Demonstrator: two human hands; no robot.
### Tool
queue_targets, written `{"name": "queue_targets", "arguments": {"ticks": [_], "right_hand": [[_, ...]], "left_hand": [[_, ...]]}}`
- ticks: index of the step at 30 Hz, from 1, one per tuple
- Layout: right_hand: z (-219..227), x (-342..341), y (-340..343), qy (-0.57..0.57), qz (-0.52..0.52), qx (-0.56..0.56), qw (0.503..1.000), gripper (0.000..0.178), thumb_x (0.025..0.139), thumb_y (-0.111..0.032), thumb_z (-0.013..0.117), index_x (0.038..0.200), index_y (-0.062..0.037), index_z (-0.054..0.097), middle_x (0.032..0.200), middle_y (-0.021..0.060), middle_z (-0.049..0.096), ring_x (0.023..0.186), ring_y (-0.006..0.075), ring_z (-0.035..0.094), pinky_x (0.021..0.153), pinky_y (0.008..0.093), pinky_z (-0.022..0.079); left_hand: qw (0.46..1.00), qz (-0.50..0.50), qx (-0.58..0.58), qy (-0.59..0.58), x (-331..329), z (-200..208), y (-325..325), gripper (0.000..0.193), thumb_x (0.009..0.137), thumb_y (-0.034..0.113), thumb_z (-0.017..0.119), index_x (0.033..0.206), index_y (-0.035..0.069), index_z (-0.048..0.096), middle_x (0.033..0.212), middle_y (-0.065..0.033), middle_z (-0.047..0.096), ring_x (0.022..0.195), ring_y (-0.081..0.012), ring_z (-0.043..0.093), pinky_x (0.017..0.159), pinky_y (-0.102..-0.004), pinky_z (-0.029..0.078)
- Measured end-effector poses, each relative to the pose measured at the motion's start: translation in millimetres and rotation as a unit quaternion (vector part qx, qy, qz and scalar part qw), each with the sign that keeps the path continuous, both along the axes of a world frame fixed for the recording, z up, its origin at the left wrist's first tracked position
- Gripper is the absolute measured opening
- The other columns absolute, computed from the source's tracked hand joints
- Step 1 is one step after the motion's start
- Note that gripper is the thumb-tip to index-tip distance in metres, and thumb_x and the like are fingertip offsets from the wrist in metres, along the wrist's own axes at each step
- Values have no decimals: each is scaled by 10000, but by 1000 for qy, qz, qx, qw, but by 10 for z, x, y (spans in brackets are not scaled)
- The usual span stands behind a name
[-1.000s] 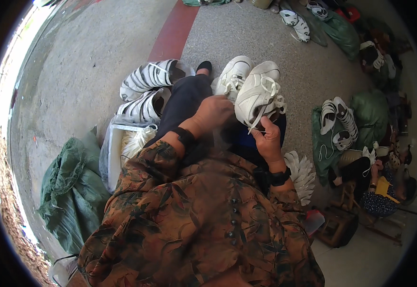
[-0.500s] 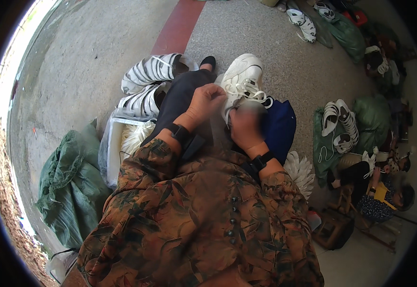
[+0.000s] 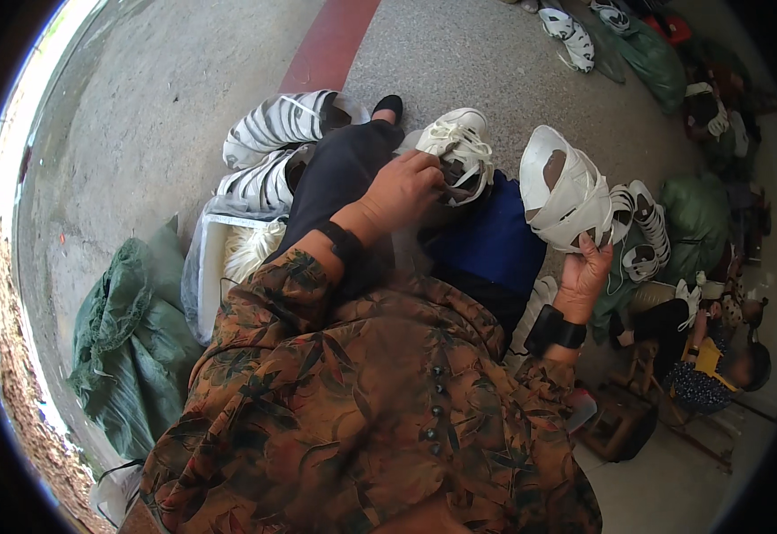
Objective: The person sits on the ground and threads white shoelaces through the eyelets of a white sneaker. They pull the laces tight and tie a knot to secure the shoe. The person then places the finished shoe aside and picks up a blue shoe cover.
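Observation:
My left hand [image 3: 406, 191] is closed at the collar of a white laced sneaker [image 3: 459, 147], which rests toe away from me by my knees. Its fingertips are partly hidden at the shoe's opening. Out to the right, my right hand [image 3: 581, 278] grips the lower edge of white shoe uppers [image 3: 571, 200]. They look nested in a stack, with their hollow, brownish inside showing. A blue cloth [image 3: 486, 245] lies over my right leg, below the sneaker.
Stacks of white and grey shoe uppers [image 3: 272, 133] lie left of my legs, beside a white box [image 3: 215, 267] with pale pieces in it. A green sack [image 3: 134, 338] slumps at the left. More shoe parts [image 3: 642, 231] and a seated co-worker [image 3: 704, 369] are at the right.
My right hand has left the laced sneaker, moved right and taken hold of the shoe uppers. My left hand has shifted slightly right, staying at the sneaker, which now sits a little lower.

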State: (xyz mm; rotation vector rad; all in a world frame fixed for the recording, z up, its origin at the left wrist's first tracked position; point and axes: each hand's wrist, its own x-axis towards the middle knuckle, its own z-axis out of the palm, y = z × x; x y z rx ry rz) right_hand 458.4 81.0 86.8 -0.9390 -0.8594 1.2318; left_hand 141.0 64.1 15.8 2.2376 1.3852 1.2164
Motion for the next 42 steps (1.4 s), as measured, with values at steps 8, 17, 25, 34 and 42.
{"name": "queue_targets", "arguments": {"ticks": [8, 17, 25, 34, 42], "right_hand": [[-111, 33, -86, -16, 14, 3, 1000, 543, 720, 78, 658, 1234, 30, 489, 1170, 112, 580, 1056, 222, 550, 962, 353, 404], [63, -465, 3, -142, 130, -19, 981, 452, 668, 70, 672, 1109, 44, 574, 991, 87, 644, 881, 177, 617, 834, 299, 475], [-127, -1136, 214, -569, 215, 114, 785, 402, 643, -42, 731, 1010, 19, 578, 940, 183, 623, 905, 336, 602, 805, 400, 464], [-146, -1384, 343, -651, 361, 44, 666, 429, 636, -161, 752, 1010, -3, 614, 1006, 205, 629, 978, 356, 591, 863, 397, 455], [-255, -833, 412, -323, 273, -50, 905, 344, 626, -29, 706, 961, 18, 640, 915, 80, 666, 828, 209, 637, 776, 319, 496]], "left_hand": [[989, -25, 16, 147, 143, -48, 148, 212, 674, 119, 641, 882, 141, 605, 1012, -34, 567, 953, -242, 552, 754, -339, 454], [998, -28, 43, 44, 159, 108, 258, 328, 650, 56, 654, 968, 100, 589, 1020, -80, 586, 947, -290, 571, 824, -365, 469], [939, 129, -252, -196, 68, -269, 208, 417, 683, 113, 680, 1059, -23, 561, 990, -161, 615, 937, -290, 604, 822, -339, 476], [803, 70, -361, -469, -30, -445, 305, 395, 688, -29, 509, 1077, -52, 575, 965, -101, 640, 858, -167, 604, 780, -274, 472], [809, 100, -345, -465, -99, -499, 303, 358, 689, -71, 489, 1038, -47, 568, 951, -76, 609, 889, -161, 583, 801, -256, 462]]}}
